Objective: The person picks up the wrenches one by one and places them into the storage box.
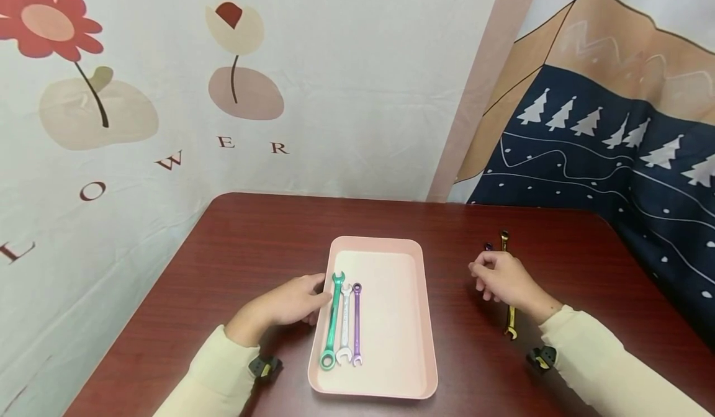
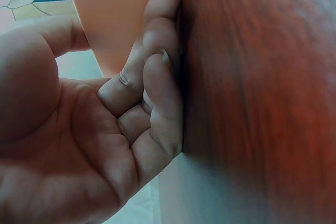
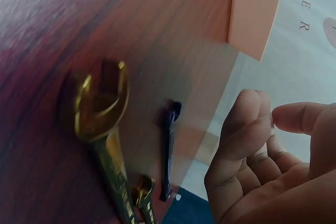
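Observation:
My left hand (image 1: 293, 300) holds the left wall of a pink tray (image 1: 395, 394), thumb over the rim and fingers against the outside. In the left wrist view those curled fingers (image 2: 164, 77) lie low along the tabletop. Inside the tray, a green wrench (image 1: 333, 321), a silver wrench (image 1: 345, 324) and a purple wrench (image 1: 357, 324) lie side by side. My right hand (image 1: 505, 277) hovers over the table with loosely bent fingers, its thumb close to the index fingertip and nothing held. Beneath it lie a large gold wrench (image 3: 107, 129), a smaller gold wrench (image 3: 145, 195) and a dark purple wrench (image 3: 169, 150).
The dark red wooden table (image 1: 268, 231) runs back to a hanging cloth (image 1: 357, 94) printed with flowers and letters. Another cloth (image 1: 592, 156), with white trees on dark blue, hangs at the right. Bare tray floor (image 1: 393, 318) shows right of the wrenches.

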`<state>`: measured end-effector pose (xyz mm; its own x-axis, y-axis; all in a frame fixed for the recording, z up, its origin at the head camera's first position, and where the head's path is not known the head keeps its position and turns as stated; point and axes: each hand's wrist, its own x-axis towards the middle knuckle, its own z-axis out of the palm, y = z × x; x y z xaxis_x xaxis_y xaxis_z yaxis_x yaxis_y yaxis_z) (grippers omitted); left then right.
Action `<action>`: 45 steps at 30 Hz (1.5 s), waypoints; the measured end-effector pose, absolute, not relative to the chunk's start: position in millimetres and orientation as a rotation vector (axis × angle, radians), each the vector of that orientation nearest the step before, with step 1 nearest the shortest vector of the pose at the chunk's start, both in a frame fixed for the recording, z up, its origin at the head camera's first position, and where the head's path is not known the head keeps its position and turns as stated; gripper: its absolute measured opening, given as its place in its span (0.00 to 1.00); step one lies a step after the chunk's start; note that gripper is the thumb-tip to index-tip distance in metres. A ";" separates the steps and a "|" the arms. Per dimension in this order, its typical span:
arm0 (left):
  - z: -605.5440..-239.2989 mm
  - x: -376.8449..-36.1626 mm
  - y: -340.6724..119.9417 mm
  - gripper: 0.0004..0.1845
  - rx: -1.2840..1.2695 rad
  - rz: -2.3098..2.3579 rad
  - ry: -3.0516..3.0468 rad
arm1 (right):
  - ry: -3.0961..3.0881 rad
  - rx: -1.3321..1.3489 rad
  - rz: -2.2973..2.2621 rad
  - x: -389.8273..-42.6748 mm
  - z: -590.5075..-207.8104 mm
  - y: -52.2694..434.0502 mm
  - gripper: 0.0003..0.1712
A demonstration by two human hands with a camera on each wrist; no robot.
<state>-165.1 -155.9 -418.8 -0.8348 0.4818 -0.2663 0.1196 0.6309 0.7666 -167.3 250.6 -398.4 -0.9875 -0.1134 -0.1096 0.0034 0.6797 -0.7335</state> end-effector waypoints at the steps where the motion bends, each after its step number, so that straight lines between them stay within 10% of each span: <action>1: -419.1 -165.2 -155.9 0.26 0.476 1.083 2.402 | 2.752 -0.091 -1.189 -167.2 -398.1 251.4 0.14; 45: -418.1 -164.0 -155.9 0.24 0.473 1.083 2.395 | 2.833 -0.074 -0.883 -185.4 -408.3 280.5 0.12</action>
<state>-164.0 -155.9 -418.1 -0.8318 0.4844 -0.2712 0.1163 0.6297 0.7681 -185.4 280.5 -408.3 -0.9837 -0.0984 -0.1502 0.0044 0.8233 -0.5676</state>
